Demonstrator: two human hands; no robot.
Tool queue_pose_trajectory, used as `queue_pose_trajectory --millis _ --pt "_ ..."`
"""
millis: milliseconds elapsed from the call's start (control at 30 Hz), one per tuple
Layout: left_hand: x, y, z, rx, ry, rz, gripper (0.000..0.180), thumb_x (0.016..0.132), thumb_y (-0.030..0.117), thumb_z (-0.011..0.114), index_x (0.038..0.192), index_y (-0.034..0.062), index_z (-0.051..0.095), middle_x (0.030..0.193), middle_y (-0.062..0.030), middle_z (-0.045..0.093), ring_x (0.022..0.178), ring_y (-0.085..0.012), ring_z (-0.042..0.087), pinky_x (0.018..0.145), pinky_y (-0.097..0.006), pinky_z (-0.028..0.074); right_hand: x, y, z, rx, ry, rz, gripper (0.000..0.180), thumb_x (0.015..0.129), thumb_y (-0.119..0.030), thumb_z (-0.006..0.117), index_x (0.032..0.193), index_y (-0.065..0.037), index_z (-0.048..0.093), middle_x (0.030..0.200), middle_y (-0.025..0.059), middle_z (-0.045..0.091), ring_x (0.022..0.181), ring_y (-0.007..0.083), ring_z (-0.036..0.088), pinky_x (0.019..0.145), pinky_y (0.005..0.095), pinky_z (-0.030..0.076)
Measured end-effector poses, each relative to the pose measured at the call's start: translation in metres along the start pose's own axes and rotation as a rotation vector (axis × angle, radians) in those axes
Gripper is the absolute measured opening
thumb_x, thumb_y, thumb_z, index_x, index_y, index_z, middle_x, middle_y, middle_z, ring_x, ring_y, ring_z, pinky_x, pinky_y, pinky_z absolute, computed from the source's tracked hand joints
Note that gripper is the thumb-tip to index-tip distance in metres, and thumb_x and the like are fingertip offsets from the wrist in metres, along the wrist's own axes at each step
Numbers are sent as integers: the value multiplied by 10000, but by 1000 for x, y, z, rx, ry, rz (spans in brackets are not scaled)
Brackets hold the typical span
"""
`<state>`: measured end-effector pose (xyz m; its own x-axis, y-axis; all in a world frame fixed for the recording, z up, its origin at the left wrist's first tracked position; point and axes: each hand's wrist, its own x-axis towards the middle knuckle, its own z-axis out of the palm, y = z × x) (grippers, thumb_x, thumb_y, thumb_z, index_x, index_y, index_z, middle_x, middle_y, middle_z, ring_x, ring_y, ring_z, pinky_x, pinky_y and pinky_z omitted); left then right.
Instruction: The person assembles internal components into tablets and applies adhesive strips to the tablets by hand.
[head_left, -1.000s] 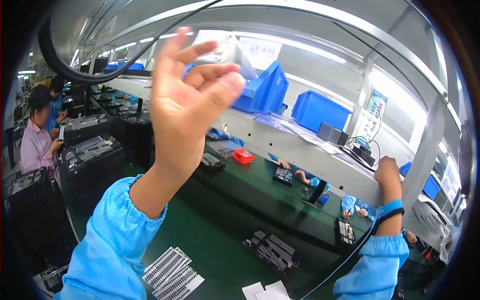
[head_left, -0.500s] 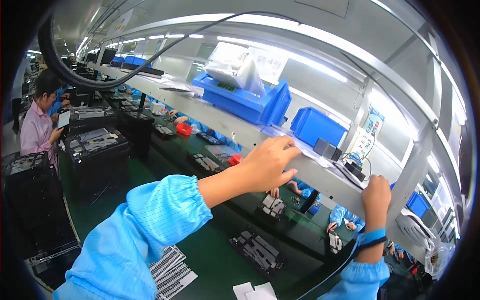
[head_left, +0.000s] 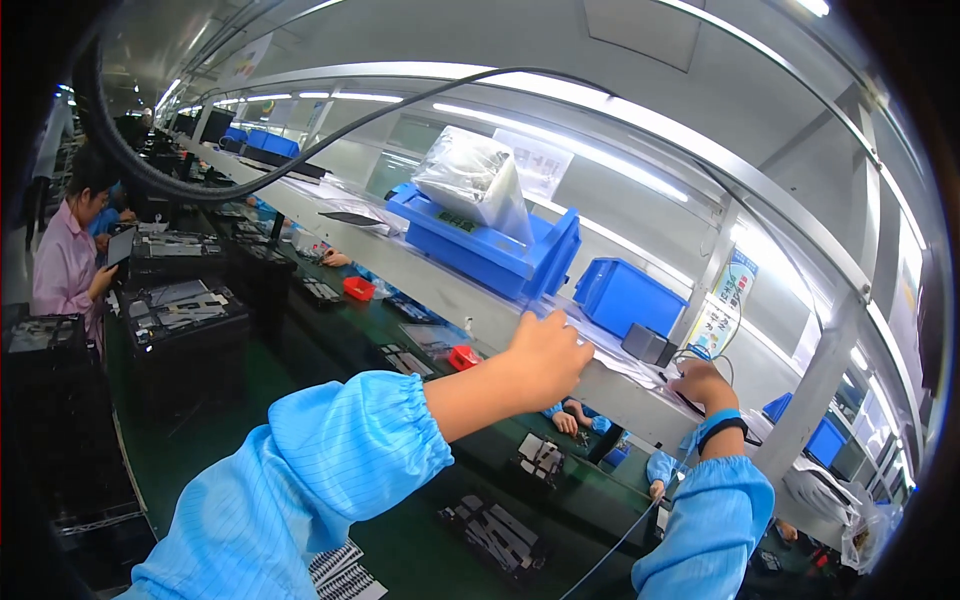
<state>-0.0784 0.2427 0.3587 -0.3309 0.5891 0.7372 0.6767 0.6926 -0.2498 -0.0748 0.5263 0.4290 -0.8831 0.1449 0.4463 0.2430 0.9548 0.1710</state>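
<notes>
My left hand (head_left: 550, 362) is closed at the edge of the raised shelf (head_left: 640, 402), beside white papers (head_left: 615, 352). Its fingertips are hidden, so I cannot make out what they hold. Farther right, my right hand (head_left: 703, 384) bends in over the same shelf, fingers closed near a thin dark item and thin cables; its grip is partly hidden. A blue wristband with a black strap (head_left: 722, 428) circles the right wrist. Close by on the shelf sit a small dark box (head_left: 648, 344) and a blue bin (head_left: 630, 297).
A larger blue bin (head_left: 470, 238) bears a clear plastic bag of white material (head_left: 470, 170). Below runs a dark green bench with device parts (head_left: 495, 535) and red trays (head_left: 358, 288). Co-workers' hands (head_left: 572, 415) show beyond the shelf; a person in pink (head_left: 68, 255) stands left. A post (head_left: 820, 375) rises right.
My left hand has curled closed at the shelf edge. My right hand has moved left and inward over the shelf, from its outer edge to the cables. The view has tilted up slightly.
</notes>
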Motion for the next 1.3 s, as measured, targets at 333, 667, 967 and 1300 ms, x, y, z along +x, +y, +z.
queue_pose_trajectory --millis 333,667,967,1300 --pt "-10 -20 13 -12 270 129 306 694 144 568 997 107 561 779 -49 544 800 -225 462 642 -375 291 27 -5 14 -385 43 -131 233 716 -146 492 852 -5 620 979 204 561 873 343 558 767 424 442" --pt "-14 -26 22 -118 416 174 351 677 81 530 1027 85 559 811 -73 525 838 -240 449 647 -396 278 35 -21 1 -154 -67 -218 225 723 -165 474 825 -34 626 955 196 570 898 352 531 781 370 432" --pt "-19 -28 34 -83 494 123 259 607 57 549 866 57 558 788 -74 502 821 -242 436 634 -378 247 14 -101 -45 638 -5 -419 157 692 -43 502 770 35 614 1012 153 584 941 242 529 821 293 390" --pt "3 -23 58 -217 871 70 102 601 71 534 686 91 481 700 -46 445 793 -204 426 697 -372 247 72 -34 3 -78 -207 -446 282 666 7 425 917 -21 550 967 131 581 933 307 529 817 343 412"
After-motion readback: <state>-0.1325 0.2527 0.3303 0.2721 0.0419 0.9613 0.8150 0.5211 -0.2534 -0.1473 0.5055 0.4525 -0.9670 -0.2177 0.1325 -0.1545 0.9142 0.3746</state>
